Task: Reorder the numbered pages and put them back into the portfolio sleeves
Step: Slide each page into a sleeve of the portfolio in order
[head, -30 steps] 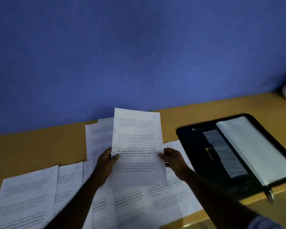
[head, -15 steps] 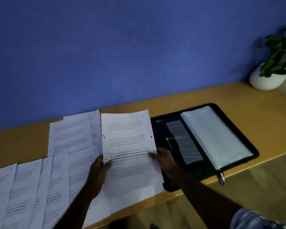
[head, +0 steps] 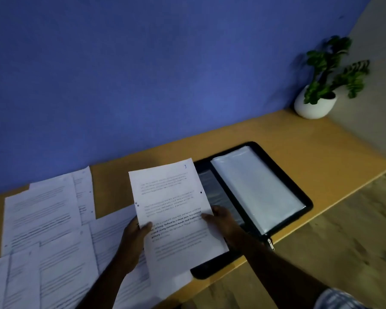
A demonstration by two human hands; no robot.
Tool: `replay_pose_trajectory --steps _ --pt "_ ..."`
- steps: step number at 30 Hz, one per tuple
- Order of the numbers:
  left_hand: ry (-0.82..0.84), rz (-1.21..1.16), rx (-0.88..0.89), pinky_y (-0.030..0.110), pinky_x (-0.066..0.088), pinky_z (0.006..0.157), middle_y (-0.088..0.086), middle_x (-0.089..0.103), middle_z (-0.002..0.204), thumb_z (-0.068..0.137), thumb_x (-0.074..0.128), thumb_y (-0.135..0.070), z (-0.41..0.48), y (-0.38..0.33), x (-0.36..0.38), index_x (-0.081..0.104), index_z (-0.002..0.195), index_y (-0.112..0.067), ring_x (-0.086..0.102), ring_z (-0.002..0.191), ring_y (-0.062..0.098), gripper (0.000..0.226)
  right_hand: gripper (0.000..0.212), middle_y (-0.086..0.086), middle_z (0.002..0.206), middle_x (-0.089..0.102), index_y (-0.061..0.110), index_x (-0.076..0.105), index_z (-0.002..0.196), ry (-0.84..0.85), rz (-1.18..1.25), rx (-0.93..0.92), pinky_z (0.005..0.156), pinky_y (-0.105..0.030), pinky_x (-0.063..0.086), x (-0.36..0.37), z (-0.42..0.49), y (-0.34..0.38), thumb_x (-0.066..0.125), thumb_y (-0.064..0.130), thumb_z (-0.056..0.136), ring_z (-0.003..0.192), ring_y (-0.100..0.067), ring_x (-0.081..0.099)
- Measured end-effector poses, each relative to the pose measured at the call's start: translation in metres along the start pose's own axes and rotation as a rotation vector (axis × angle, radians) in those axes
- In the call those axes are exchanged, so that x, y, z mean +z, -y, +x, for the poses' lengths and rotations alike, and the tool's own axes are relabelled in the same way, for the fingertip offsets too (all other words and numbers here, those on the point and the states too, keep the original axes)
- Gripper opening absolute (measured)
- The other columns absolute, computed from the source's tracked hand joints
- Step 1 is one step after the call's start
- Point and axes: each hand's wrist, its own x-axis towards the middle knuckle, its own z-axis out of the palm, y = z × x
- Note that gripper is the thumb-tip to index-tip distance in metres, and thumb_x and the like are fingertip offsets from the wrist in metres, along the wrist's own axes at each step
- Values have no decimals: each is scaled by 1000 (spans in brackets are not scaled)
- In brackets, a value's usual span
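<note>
I hold a printed page [head: 172, 197], marked 1 at its top right corner, up above the desk with both hands. My left hand [head: 134, 239] pinches its left edge and my right hand [head: 221, 221] pinches its right edge. The page's right side overlaps the left half of the open black zip portfolio [head: 299, 195]. A stack of clear sleeves [head: 254, 186] lies on the portfolio's right half. Several other printed pages [head: 42, 219] lie spread over the desk to the left.
A wooden desk [head: 321, 148] runs along a blue wall. A white pot with a green plant [head: 316, 103] stands at the desk's far right corner. The portfolio's zip pull [head: 270, 244] hangs over the front edge, above a wooden floor [head: 343, 241].
My view has swung to the right, bringing the plant and desk corner into sight. The held page has travelled right with both hands, from above the spread pages to over the portfolio's left half.
</note>
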Motion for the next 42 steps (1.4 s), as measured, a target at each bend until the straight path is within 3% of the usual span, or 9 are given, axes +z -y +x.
replay_pose_trajectory --steps 4,11,15,20,27,31,35,38,42 --pt "25 19 -22 34 50 92 -6 70 122 96 55 0 17 0 20 61 125 -24 65 113 16 38 42 -6 96 77 10 74 95 -83 -70 44 89 -49 57 -22 9 5 83 42 69 91 -29 73" --pt "2 79 -33 27 51 87 -5 68 120 97 56 -1 43 1 59 60 127 -19 63 113 18 35 14 -9 84 76 4 71 90 -139 20 9 65 -29 56 -63 29 23 78 15 83 73 -21 71" --pt "-18 69 -43 24 50 87 -6 69 120 97 55 0 56 4 91 60 126 -20 64 111 15 36 13 -11 80 75 -1 70 88 -140 22 -5 63 -31 55 -95 51 31 76 9 84 69 -24 69" --pt "-75 25 -85 30 52 85 5 67 119 98 52 2 70 12 142 58 128 -12 64 107 22 35 12 8 64 69 9 67 76 -70 -66 -50 53 -15 47 -141 79 41 74 8 86 56 -6 64" --pt "-124 16 -104 45 51 96 14 67 120 97 50 5 81 16 194 57 129 -3 63 111 32 34 15 -3 99 75 7 68 102 72 -193 -62 74 -30 60 -186 111 49 71 7 88 87 -19 74" --pt "-110 1 -137 31 60 74 8 74 104 102 47 -13 82 14 197 66 114 -5 72 94 23 23 17 -7 104 74 12 69 102 39 -161 -41 82 -40 60 -196 120 52 69 4 88 92 -25 73" --pt "-202 189 -132 51 55 90 8 71 108 105 46 -25 105 31 199 63 118 -12 69 99 28 26 19 -10 105 75 9 70 105 8 -136 17 86 -49 59 -219 141 58 69 3 87 94 -29 72" --pt "-252 472 6 37 50 90 -3 63 114 103 48 -21 116 32 213 58 127 -15 63 104 19 26 24 -13 107 74 4 69 109 -15 -112 39 88 -54 57 -241 155 62 71 4 85 96 -34 72" --pt "-232 580 67 25 40 87 -4 62 114 99 53 -9 124 23 224 60 127 -10 57 103 10 29 22 -16 105 74 2 68 107 -36 -127 45 87 -55 57 -253 160 67 70 3 86 96 -36 71"
